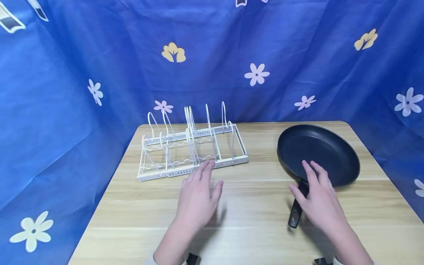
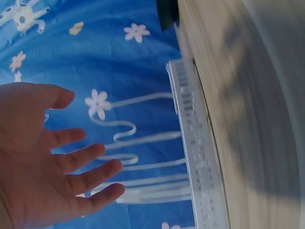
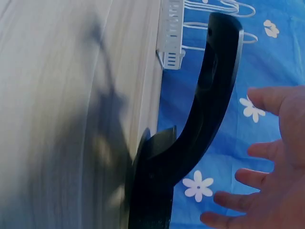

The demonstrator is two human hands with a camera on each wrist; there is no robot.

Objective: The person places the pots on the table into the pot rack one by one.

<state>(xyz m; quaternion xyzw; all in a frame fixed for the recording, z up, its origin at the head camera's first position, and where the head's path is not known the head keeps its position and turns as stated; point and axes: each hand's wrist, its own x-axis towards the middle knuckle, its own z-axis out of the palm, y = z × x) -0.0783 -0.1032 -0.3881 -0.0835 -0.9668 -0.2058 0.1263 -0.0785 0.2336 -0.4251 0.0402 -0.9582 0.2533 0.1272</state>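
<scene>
A black frying pan [image 1: 319, 154] lies on the right of the wooden table, its handle [image 1: 295, 211] angled toward the front. My right hand [image 1: 319, 200] hovers beside that handle with fingers spread, holding nothing; in the right wrist view a gap shows between the hand [image 3: 281, 167] and the pan handle [image 3: 205, 105]. On the left stands a white wire rack [image 1: 232, 161] with several upright loops. Just in front of it my left hand [image 1: 197, 197] hangs over the table, fingers loosely extended. The left wrist view shows this hand [image 2: 52, 157] apart from the rack [image 2: 198, 143], gripping nothing.
The light wooden table [image 1: 251, 213] ends at a rounded back edge. Behind it and at both sides hangs a blue cloth [image 1: 212, 44] printed with flowers, close to the rack and the pan.
</scene>
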